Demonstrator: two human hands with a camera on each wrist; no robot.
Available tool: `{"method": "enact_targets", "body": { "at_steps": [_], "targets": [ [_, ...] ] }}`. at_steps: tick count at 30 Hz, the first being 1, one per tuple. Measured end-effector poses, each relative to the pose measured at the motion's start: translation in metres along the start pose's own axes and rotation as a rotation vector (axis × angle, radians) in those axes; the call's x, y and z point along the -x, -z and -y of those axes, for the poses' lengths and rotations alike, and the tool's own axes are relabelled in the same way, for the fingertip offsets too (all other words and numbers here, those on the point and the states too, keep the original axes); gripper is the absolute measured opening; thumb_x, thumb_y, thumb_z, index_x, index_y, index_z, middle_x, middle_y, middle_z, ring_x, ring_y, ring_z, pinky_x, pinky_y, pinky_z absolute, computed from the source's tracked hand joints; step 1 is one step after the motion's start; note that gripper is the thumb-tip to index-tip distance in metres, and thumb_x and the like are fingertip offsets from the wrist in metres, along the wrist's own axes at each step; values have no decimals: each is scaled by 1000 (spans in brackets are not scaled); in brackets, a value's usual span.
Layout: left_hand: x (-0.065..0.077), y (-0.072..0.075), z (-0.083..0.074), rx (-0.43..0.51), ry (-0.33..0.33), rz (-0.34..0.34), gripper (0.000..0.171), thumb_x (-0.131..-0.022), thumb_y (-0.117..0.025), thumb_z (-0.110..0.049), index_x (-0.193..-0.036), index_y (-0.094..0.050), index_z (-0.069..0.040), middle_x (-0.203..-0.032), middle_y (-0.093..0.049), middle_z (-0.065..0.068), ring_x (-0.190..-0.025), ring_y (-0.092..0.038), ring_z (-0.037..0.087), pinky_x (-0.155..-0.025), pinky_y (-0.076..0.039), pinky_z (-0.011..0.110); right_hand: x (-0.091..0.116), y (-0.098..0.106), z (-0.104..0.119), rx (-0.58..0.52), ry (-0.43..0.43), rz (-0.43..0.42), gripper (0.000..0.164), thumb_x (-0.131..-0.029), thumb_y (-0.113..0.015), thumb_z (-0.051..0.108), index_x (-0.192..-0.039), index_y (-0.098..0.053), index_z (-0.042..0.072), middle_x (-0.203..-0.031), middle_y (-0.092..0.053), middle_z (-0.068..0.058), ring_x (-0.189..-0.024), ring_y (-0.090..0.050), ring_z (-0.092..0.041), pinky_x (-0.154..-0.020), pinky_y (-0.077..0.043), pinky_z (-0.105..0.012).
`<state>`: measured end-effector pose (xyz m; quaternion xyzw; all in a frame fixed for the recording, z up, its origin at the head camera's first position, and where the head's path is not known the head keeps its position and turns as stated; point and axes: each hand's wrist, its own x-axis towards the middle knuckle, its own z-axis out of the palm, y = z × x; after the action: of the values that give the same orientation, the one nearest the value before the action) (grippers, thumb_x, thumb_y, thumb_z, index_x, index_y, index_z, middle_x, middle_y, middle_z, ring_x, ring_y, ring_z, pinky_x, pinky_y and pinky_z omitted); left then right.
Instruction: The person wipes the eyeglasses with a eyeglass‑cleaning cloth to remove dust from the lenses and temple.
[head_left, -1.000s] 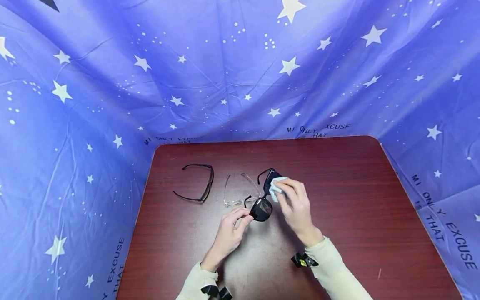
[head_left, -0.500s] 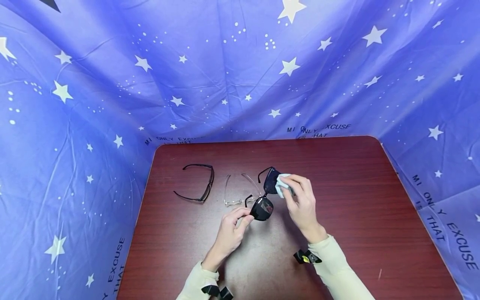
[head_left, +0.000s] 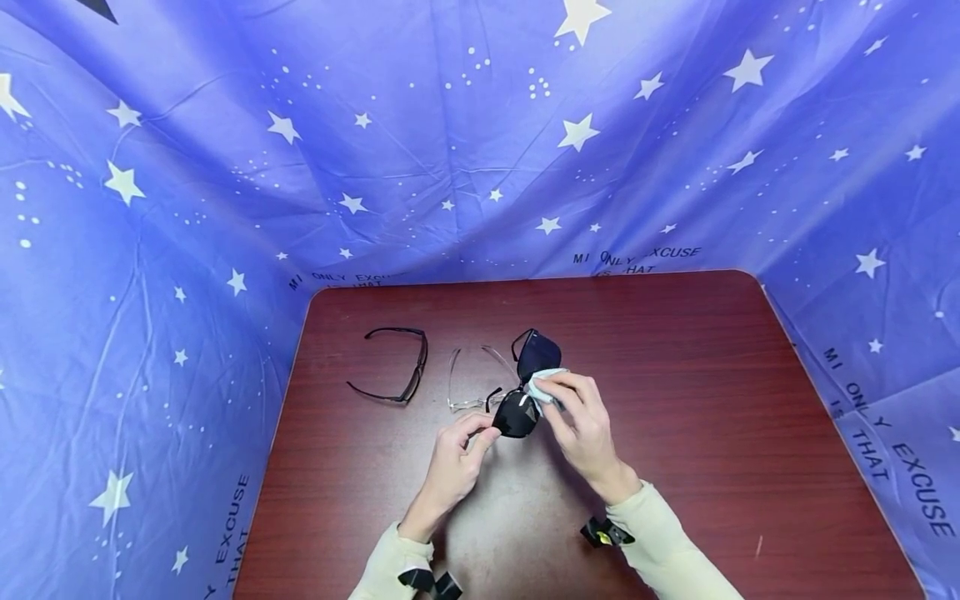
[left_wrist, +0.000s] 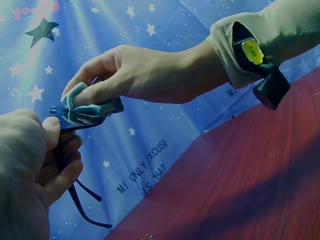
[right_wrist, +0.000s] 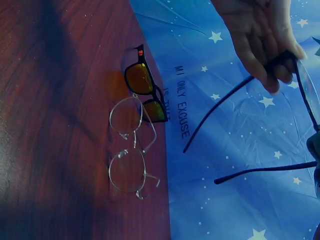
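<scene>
Black sunglasses (head_left: pixel 516 417) with large dark lenses are held up over the table, their temples unfolded. My left hand (head_left: pixel 453 462) pinches them at the outer corner of the nearer lens, thumb on one side and fingers on the other. A crumpled pale blue cloth (head_left: pixel 543 387) is pinched in the fingers of my right hand (head_left: pixel 588 429), which holds it against the sunglasses around the bridge. In the left wrist view the cloth (left_wrist: pixel 82 112) wraps over part of the frame. The right wrist view shows both temples (right_wrist: pixel 220 104) pointing away from the left hand (right_wrist: pixel 262 47).
Clear-framed eyeglasses (head_left: pixel 467 406) lie on the dark red table (head_left: pixel 675 375), just behind the sunglasses. Farther left lie black-framed glasses (head_left: pixel 420 367), whose lenses look amber in the right wrist view. A blue star-patterned curtain (head_left: pixel 450 167) surrounds the table's back and sides.
My right hand moves the cloth off the farther lens, first outward to the right, then back left and down to the bridge. The sunglasses tilt slightly and shift left; the left hand keeps its grip.
</scene>
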<state>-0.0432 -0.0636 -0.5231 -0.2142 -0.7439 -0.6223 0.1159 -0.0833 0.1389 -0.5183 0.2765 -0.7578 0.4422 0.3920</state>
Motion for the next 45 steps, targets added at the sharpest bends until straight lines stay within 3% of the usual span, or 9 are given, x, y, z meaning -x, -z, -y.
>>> {"method": "enact_targets", "body": {
  "at_steps": [6, 12, 18, 22, 27, 32, 37, 41, 45],
  "targets": [
    [1, 2, 0, 10, 14, 19, 10, -95, -66, 5, -98, -74, 0, -98, -76, 16, -97, -71, 19, -85, -58, 27, -6, 5, -10, 14, -59, -34, 19, -93, -69, 4, -110, -75, -3, -107, -67, -23, -96, -60, -39, -88, -48, -15],
    [3, 2, 1, 5, 6, 28, 11, -95, -65, 7, -97, -74, 1, -95, -75, 14, -91, -70, 21, -81, -57, 26, -11, 13, -19, 11, -160, -75, 40, -76, -75, -19, -113, -73, -5, -109, -65, -27, -97, -60, -35, -84, -46, -10],
    [3, 2, 1, 22, -6, 29, 12, -95, -64, 8, -98, -74, 1, -97, -75, 15, -93, -70, 22, -82, -57, 26, -3, 7, -12, -31, -128, -62, 22, -93, -72, 3, -112, -73, -6, -109, -64, -29, -98, -61, -34, -94, -47, -13],
    [3, 4, 3, 14, -2, 16, 11, -95, -65, 8, -98, -73, 2, -100, -75, 16, -95, -71, 22, -85, -58, 26, 4, 0, -2, -68, -89, -16, 31, -102, -67, 23, -111, -73, -5, -108, -65, -26, -98, -62, -32, -97, -47, -14],
    [2, 5, 3, 22, 6, 12, 12, -95, -65, 8, -97, -74, 1, -98, -75, 15, -95, -71, 20, -85, -58, 24, 6, -2, 2, -87, -81, 3, 31, -103, -65, 25, -111, -73, -5, -108, -65, -25, -97, -64, -31, -96, -47, -13],
    [2, 5, 4, 23, -7, 10, 12, -94, -65, 9, -97, -73, 2, -96, -75, 16, -93, -69, 17, -82, -58, 25, 0, 1, -6, -52, -109, -31, 20, -93, -70, 4, -111, -72, -7, -106, -64, -27, -95, -61, -33, -96, -46, -12],
    [3, 6, 4, -7, -8, 28, 11, -94, -66, 8, -95, -74, 1, -95, -75, 14, -90, -69, 16, -78, -57, 27, -13, 8, -12, -36, -186, -61, 38, -74, -71, -23, -110, -71, -10, -103, -62, -29, -93, -59, -30, -89, -44, -11],
    [3, 8, 5, -69, -17, 50, 9, -95, -68, 3, -96, -74, -3, -96, -76, 10, -92, -71, 21, -83, -58, 31, -29, 14, 2, -36, -214, -57, 40, -74, -69, -28, -110, -69, -13, -103, -62, -30, -92, -58, -23, -77, -43, -15],
    [2, 10, 7, -109, -57, 45, 10, -95, -68, 3, -96, -74, -5, -98, -76, 9, -94, -72, 23, -88, -57, 31, -25, 13, 1, -48, -215, -48, 40, -75, -69, -27, -111, -70, -11, -103, -62, -29, -94, -59, -22, -83, -45, -14]
  ]
}}
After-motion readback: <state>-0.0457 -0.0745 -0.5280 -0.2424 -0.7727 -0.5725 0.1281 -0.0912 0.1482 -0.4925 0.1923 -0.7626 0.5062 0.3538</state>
